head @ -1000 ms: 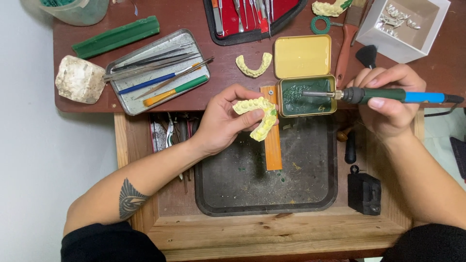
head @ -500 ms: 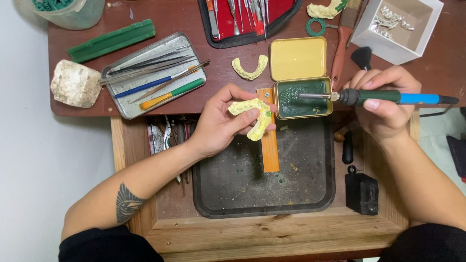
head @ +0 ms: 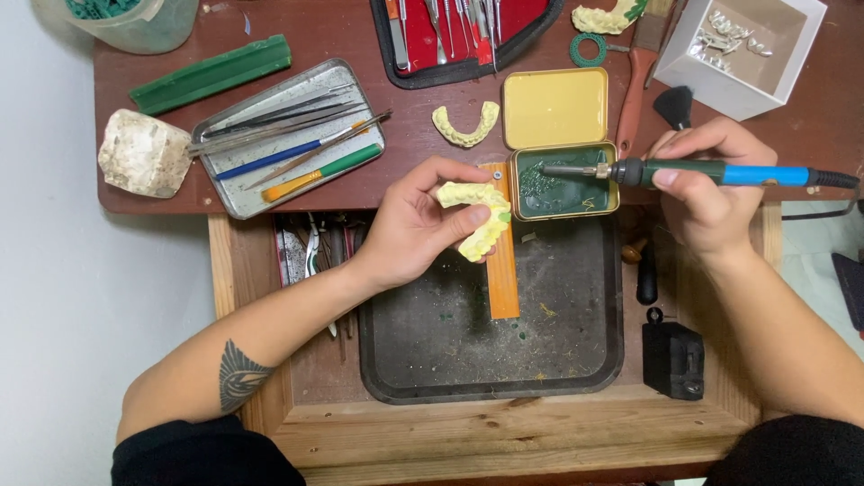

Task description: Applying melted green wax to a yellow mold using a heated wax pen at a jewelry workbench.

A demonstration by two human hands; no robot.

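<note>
Yellow dental cast (head: pixel 477 220) sits pinched in our left hand (head: pixel 414 225) above the dark tray (head: pixel 468 360); our right hand (head: pixel 711 184) grips the electric wax tool (head: pixel 693 172); its tip has stayed in the green wax tin (head: pixel 562 180), so loading continues.

Matt, chalky yellow plaster cast (head: pixel 477 216). Glossy blue-and-green plastic tool (head: pixel 711 173) with metal tip. Metal tin (head: pixel 558 135), yellow enamel lid, lumpy green wax inside. Dull brushed metal tray (head: pixel 225 202). Rough white stone block (head: pixel 139 153). Worn dark-red counter (head: pixel 360 54); raw wooden frame (head: pixel 504 432); scuffed black tray (head: pixel 490 351).
</note>
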